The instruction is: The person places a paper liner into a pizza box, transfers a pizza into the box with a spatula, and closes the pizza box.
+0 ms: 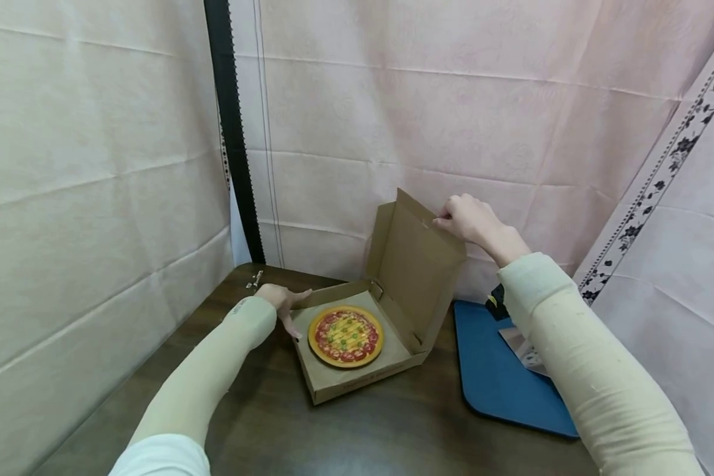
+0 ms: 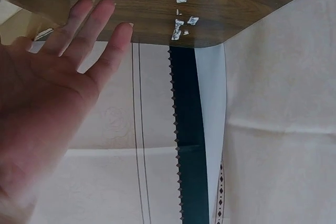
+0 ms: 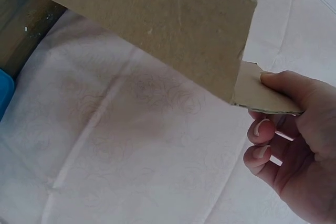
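Observation:
A cardboard pizza box (image 1: 367,385) stands on the table with its lid (image 1: 424,274) raised upright at the right. Inside its base lies a round pizza (image 1: 346,336) with red, yellow and green toppings. My left hand (image 1: 281,305) rests at the box's left wall, thumb and fingers spread; in the left wrist view its fingers (image 2: 106,56) are mostly straight. High at the lid's far edge, my right hand (image 1: 471,219) pinches the lid's flap (image 3: 262,92) between thumb and forefinger. The other fingers curl loosely below the flap in the right wrist view.
To the right of the box is a blue tray (image 1: 494,380), partly hidden by my right arm. A black and yellow object (image 1: 496,302) and a patterned flat piece (image 1: 520,347) lie there. White scraps (image 1: 254,281) mark the table's far left corner. Pale cloth hangs around the table.

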A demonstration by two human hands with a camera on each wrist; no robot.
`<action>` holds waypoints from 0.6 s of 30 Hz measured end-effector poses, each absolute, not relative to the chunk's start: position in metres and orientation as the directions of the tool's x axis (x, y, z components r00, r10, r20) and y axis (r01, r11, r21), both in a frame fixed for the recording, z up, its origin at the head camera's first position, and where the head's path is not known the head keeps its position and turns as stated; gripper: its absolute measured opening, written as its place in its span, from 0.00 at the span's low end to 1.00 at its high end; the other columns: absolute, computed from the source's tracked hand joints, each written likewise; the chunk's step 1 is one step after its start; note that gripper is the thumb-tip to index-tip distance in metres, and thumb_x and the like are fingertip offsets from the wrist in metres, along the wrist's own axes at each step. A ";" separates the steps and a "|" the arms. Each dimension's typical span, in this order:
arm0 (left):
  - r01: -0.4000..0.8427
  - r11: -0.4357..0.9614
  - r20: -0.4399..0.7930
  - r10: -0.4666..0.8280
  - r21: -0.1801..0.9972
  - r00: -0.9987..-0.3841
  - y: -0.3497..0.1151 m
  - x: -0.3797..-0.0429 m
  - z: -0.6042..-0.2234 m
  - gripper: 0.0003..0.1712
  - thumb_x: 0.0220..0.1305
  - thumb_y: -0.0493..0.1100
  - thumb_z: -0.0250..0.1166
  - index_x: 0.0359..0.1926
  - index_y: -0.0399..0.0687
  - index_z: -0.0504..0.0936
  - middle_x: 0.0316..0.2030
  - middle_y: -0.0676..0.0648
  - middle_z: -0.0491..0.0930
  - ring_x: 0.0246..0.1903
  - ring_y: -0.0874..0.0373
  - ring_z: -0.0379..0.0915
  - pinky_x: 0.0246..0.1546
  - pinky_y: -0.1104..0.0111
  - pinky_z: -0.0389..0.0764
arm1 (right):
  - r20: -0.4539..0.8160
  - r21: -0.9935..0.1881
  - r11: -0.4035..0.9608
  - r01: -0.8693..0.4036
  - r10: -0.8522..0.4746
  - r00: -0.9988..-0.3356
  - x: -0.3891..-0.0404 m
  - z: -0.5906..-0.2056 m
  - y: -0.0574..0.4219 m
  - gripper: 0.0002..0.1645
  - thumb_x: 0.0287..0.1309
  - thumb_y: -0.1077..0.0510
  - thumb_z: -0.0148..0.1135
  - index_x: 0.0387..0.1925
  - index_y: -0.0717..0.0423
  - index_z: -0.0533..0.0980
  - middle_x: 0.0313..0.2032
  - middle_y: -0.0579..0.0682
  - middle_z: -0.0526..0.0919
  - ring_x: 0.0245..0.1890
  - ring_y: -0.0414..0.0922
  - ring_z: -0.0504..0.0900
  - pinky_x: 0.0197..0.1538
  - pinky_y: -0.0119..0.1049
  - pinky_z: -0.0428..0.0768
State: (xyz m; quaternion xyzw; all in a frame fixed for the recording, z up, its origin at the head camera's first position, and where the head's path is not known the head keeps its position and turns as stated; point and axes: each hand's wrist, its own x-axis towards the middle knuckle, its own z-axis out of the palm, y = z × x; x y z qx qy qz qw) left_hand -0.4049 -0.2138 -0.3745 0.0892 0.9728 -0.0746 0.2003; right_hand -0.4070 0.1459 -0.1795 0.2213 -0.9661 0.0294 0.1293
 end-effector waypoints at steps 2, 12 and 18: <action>0.205 0.972 -0.401 0.144 -0.114 -0.905 -0.213 -0.402 -0.373 0.71 0.37 0.77 0.69 0.77 0.67 0.39 0.72 0.38 0.59 0.55 0.53 0.73 0.47 0.61 0.80 | 0.258 0.015 0.902 -0.431 -0.420 -0.870 -0.408 -0.179 0.145 0.15 0.64 0.53 0.59 0.25 0.54 0.84 0.23 0.49 0.80 0.25 0.45 0.73 0.32 0.42 0.71; 0.241 0.963 -0.381 0.180 -0.119 -0.907 -0.204 -0.396 -0.372 0.71 0.39 0.76 0.69 0.77 0.57 0.43 0.71 0.35 0.59 0.70 0.42 0.59 0.64 0.52 0.70 | 0.263 0.086 0.904 -0.419 -0.426 -0.866 -0.409 -0.174 0.142 0.15 0.64 0.52 0.59 0.26 0.53 0.84 0.24 0.50 0.81 0.26 0.46 0.74 0.30 0.44 0.72; 0.235 0.964 -0.374 0.174 -0.124 -0.911 -0.198 -0.388 -0.376 0.72 0.38 0.78 0.68 0.77 0.52 0.46 0.68 0.36 0.65 0.67 0.43 0.64 0.63 0.54 0.72 | 0.267 0.102 0.905 -0.412 -0.424 -0.865 -0.411 -0.175 0.138 0.13 0.64 0.51 0.59 0.34 0.52 0.86 0.32 0.54 0.85 0.31 0.49 0.78 0.34 0.50 0.76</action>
